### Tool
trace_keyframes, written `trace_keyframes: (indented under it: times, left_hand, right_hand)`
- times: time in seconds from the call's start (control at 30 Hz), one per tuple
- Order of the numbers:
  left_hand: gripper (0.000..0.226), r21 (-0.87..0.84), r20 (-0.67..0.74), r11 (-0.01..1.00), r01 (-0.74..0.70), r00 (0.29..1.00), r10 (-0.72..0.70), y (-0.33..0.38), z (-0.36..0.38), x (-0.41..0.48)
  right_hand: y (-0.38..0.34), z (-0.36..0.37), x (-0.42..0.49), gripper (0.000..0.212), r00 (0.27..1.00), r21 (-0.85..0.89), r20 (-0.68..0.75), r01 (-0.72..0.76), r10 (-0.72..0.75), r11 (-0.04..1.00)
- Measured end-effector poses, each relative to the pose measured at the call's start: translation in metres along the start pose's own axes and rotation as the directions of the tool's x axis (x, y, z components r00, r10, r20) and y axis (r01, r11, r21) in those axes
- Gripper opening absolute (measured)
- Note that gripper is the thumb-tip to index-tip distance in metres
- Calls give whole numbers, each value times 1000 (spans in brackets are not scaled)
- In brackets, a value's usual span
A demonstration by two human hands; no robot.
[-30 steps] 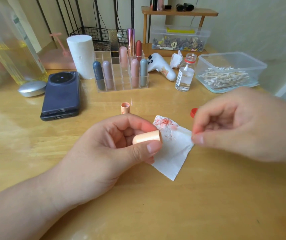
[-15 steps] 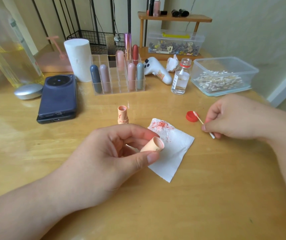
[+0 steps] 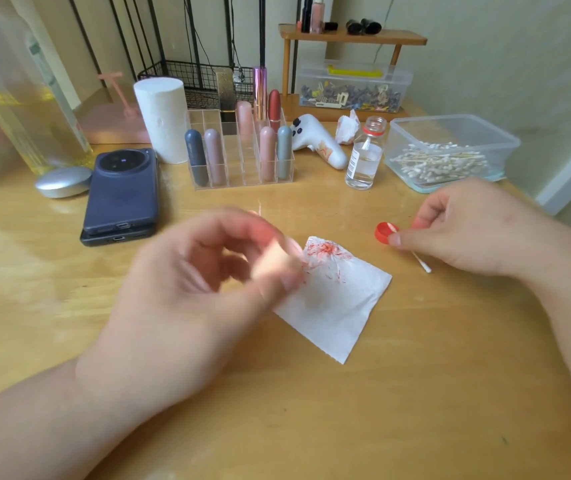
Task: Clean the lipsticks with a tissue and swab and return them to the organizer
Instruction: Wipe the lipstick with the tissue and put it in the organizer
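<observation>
My left hand (image 3: pixel 204 289), blurred by motion, holds a peach lipstick cap (image 3: pixel 272 263) between thumb and fingers, just left of a white tissue (image 3: pixel 332 299) smeared with red. The lipstick's base is hidden behind this hand. My right hand (image 3: pixel 474 230) pinches a cotton swab (image 3: pixel 421 264) low over the table, beside a red bottle cap (image 3: pixel 383 232). The clear organizer (image 3: pixel 239 168) stands behind, holding several lipsticks.
A dark phone (image 3: pixel 121 195) lies at the left beside a silver disc (image 3: pixel 63 181). A paper roll (image 3: pixel 162 119), a white controller-like device (image 3: pixel 315 142), an open clear liquid bottle (image 3: pixel 363 157) and a plastic tub of swabs (image 3: pixel 450 150) line the back.
My left hand has risen and moved in front of the lipstick base, turning the cap. My right hand has drawn the swab right and down to the table.
</observation>
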State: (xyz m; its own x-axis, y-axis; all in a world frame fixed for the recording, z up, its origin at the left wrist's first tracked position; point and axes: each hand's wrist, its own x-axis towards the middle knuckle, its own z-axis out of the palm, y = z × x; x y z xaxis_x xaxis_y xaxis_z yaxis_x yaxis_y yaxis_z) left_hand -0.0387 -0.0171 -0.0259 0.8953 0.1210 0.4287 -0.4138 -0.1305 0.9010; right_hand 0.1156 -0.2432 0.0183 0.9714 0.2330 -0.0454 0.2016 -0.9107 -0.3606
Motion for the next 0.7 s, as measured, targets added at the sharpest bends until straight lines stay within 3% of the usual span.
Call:
trace_keyframes:
  times: [0.07, 0.13, 0.27, 0.4, 0.57, 0.7]
  left_hand:
    - [20, -64, -178, 990, -123, 978, 110, 1, -9, 7]
    - [19, -64, -321, 986, -154, 939, 125, -3, -21, 15]
    - [14, -30, -501, 999, 38, 864, -48, -18, -37, 29]
    - [17, -62, -517, 950, 307, 804, -294, -32, -42, 34]
    - [18, -116, -457, 929, 352, 811, -365, -32, -40, 33]
    - [19, -144, -444, 903, 406, 789, -425, -32, -37, 34]
  right_hand:
    - [-9, 6, -6, 31, 988, 199, -140, 96, -68, 975]
    - [-22, 22, -13, 26, 955, 389, -239, 262, -178, 883]
    - [-46, 59, -24, 28, 918, 488, -173, 395, -357, 778]
    - [-57, 73, -25, 41, 882, 366, -167, 471, -441, 803]
    - [-61, 76, -24, 39, 873, 385, -188, 488, -451, 784]
    - [-61, 70, -20, 40, 869, 298, -170, 494, -464, 817]
